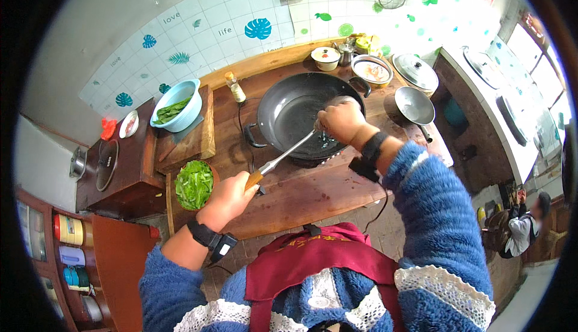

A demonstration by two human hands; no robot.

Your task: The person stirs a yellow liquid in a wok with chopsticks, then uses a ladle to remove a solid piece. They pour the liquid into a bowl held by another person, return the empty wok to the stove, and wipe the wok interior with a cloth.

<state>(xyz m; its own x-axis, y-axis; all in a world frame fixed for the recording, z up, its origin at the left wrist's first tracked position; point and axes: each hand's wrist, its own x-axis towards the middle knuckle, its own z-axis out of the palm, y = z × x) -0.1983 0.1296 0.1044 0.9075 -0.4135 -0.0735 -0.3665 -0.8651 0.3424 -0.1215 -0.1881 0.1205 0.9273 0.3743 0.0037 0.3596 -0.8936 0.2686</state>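
My left hand (228, 196) is wrapped around the wooden handle of a long metal cooking utensil (285, 153). Its steel shaft slants up to the right over a large black wok (293, 106) with two loop handles. Above the wok's right side, my right hand (344, 122) closes around the far end of the shaft. A shiny rounded part shows just beyond those fingers; whether it is the utensil's head or a separate thing I cannot tell. A little liquid glistens inside the wok below the right hand. Chopped greens fill a bowl (194, 184) left of my left hand.
A blue basket (183, 113) of leafy greens stands on a wooden block at left, near a seasoning bottle (235, 88). Behind the wok are a lidded pot (325, 58) and a metal bowl (372, 69). A small pan (414, 106) lies right. A person (519, 228) sits far right.
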